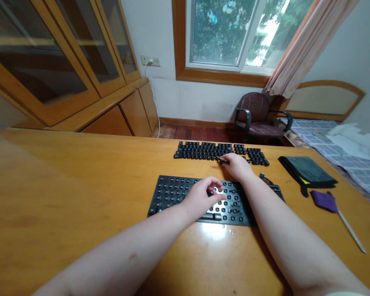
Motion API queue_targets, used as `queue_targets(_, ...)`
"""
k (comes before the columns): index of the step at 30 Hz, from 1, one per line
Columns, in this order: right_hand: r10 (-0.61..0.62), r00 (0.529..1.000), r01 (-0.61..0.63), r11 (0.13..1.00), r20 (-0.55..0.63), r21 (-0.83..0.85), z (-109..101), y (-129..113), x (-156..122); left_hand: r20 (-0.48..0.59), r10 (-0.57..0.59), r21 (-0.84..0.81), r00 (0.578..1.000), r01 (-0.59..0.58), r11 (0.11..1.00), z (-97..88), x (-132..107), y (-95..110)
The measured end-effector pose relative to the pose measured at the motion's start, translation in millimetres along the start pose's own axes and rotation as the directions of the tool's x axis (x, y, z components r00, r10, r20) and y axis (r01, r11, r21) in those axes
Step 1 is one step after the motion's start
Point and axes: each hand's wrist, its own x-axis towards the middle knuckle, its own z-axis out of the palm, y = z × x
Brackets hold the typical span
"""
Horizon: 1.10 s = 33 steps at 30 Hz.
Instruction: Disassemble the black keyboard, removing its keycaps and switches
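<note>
A black keyboard point(172, 191) lies on the table with most of its keycaps off, so the bare switches show. A few caps are still on its bottom row, such as a wide one point(216, 216). My left hand point(202, 197) hovers over its middle, fingers bent and thumb apart, holding nothing. Farther back, loose black keycaps point(200, 151) are laid out in keyboard order. At the front edge of that layout, my right hand point(237, 165) pinches a small dark piece, apparently a keycap point(224, 160). My right forearm covers part of the keyboard's right side.
A coiled black cable point(267, 180) rests at the keyboard's upper right. Farther right are a dark folder-like case point(308, 170), a purple cloth point(324, 201) and a thin pale stick point(353, 232). Beyond the wooden table point(80, 176) stands an armchair point(255, 107).
</note>
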Motion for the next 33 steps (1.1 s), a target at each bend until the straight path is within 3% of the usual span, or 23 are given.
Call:
queue_targets(5,-0.024,0.998,0.027,0.998,-0.056,0.048,-2.4,1.8,-2.1,0.000,0.000,-0.002,1.000,0.000,1.000,0.8,1.0,-0.6)
queue_targets(8,-0.106,0.992,0.113,0.989,-0.066,0.097,-8.2,-1.8,-9.2,-0.029,0.016,0.016,0.999,-0.016,1.000,0.7,-0.2,1.3)
queue_targets(10,-0.225,0.974,0.218,0.964,0.033,0.150,-13.6,-8.1,-16.1,-0.088,0.066,0.065,0.994,-0.061,0.996,-0.2,-3.6,5.3)
queue_targets(12,-0.351,0.921,0.312,0.923,0.166,0.225,-19.5,-16.8,-22.8,-0.121,0.150,0.138,0.981,-0.133,0.981,-1.5,-8.9,10.9)
queue_targets(16,-0.456,0.826,0.356,0.878,0.333,0.319,-30.2,-32.5,-30.4,0.048,0.312,0.316,0.949,-0.310,0.897,-2.6,-19.0,19.4)
queue_targets(19,-0.459,0.810,0.356,0.880,0.366,0.315,-35.3,-38.5,-32.3,0.181,0.358,0.458,0.916,-0.401,0.794,-1.0,-21.3,19.0)
queue_targets(23,-0.398,0.835,0.323,0.914,0.380,0.247,-40.9,-42.2,-35.4,0.289,0.343,0.576,0.894,-0.448,0.683,1.3,-20.3,16.1)
queue_targets(28,-0.290,0.866,0.248,0.956,0.408,0.154,-50.6,-39.2,-37.5,0.327,0.280,0.621,0.902,-0.429,0.656,1.0,-19.0,15.5)
queue_targets(33,-0.261,0.871,0.239,0.965,0.417,0.105,-56.3,-29.9,-35.0,0.441,0.262,0.620,0.858,-0.502,0.602,1.9,-17.7,7.6)
